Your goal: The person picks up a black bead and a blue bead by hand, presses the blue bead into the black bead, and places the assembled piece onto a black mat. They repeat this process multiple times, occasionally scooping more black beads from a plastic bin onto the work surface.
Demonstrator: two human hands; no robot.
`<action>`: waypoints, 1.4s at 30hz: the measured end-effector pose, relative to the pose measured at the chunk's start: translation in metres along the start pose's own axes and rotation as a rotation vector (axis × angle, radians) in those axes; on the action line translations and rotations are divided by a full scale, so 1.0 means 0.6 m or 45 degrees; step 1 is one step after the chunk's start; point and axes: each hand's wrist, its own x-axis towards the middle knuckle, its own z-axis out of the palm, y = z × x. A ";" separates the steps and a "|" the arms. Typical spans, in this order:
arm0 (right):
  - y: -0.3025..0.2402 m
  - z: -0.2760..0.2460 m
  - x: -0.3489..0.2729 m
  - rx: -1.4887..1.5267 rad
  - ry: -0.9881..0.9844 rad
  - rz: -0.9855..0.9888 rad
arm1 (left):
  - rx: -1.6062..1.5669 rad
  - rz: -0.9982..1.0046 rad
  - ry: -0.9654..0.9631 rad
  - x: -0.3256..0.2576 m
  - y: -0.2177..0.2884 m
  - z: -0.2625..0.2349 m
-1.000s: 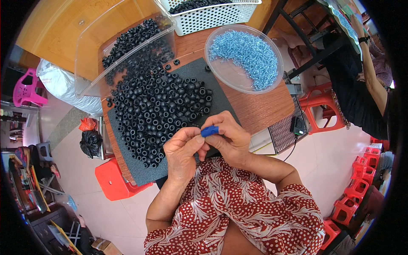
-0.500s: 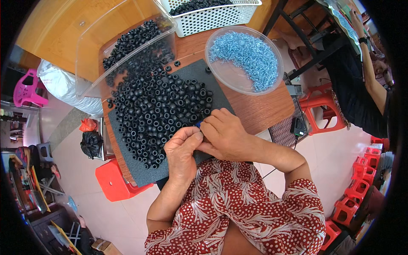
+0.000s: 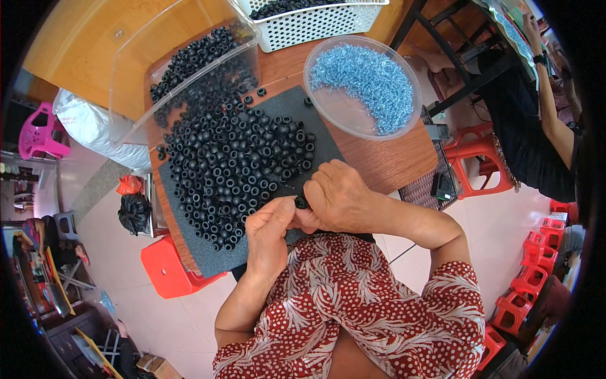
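Close together at the near edge of a dark grey mat (image 3: 208,259), my two hands meet over a single black bead (image 3: 301,201). My left hand (image 3: 268,227) is closed, thumb and fingertips pinched against the bead's left side. Curled around its other side is my right hand (image 3: 338,197), its knuckles hiding whatever else the fingers may hold. A large pile of round black beads with wide holes (image 3: 233,164) covers most of the mat just beyond my hands. Small pale specks show on the mat beside the pile.
A clear plastic bin (image 3: 183,95) lies tipped toward the pile with black beads inside. Beyond are a white perforated basket (image 3: 315,28) and a round clear tray (image 3: 325,104) of tiny blue beads. Red stools (image 3: 167,268) stand by the wooden table (image 3: 404,158). Another person's arm (image 3: 549,114) is at right.
A black bead now shows between my fingertips, where a bit of blue showed before. My right hand's fingers have curled in tighter. Both hands stay nearly in place.
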 end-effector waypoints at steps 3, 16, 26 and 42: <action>-0.002 0.000 -0.002 0.090 -0.014 -0.012 | 0.147 0.054 0.000 -0.004 -0.001 0.000; 0.000 -0.006 -0.004 0.139 -0.081 -0.161 | 0.310 0.121 -0.065 -0.010 -0.012 0.009; 0.015 0.000 -0.006 0.086 0.016 -0.101 | 0.506 0.248 0.047 -0.018 -0.014 -0.011; 0.309 -0.115 0.270 -0.269 -0.014 0.654 | 1.739 1.249 0.257 0.009 0.002 -0.037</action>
